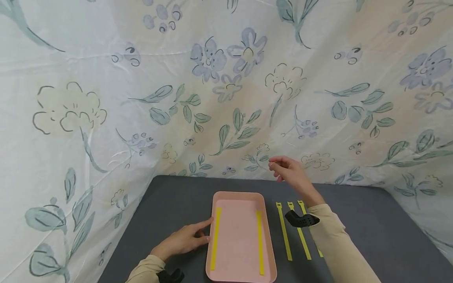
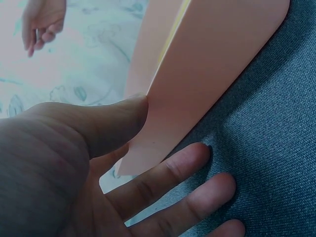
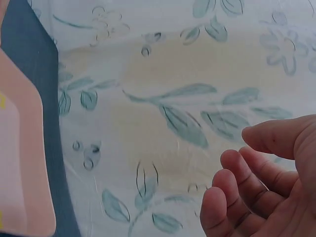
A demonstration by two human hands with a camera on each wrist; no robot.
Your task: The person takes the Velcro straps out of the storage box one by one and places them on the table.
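Note:
A pink rectangular tray (image 1: 238, 239) lies lengthwise on the table. Inside it are two flat yellow straps with slotted heads, one strap (image 1: 215, 239) along the left side and another strap (image 1: 260, 243) along the right. My left hand (image 1: 180, 239) touches the tray's left edge with thumb and index finger; in the left wrist view the thumb (image 2: 116, 121) rests against the outer wall and the other fingers spread below. My right hand (image 1: 290, 173) is raised beyond the tray's far right corner, fingers loosely bent; the right wrist view shows nothing held in it.
Right of the tray, several more yellow straps (image 1: 284, 234) lie side by side on the dark grey table (image 1: 184, 192), some partly covered by the right forearm and its black wrist band (image 1: 301, 219). A floral cloth (image 1: 212, 118) hangs behind the table and at its sides.

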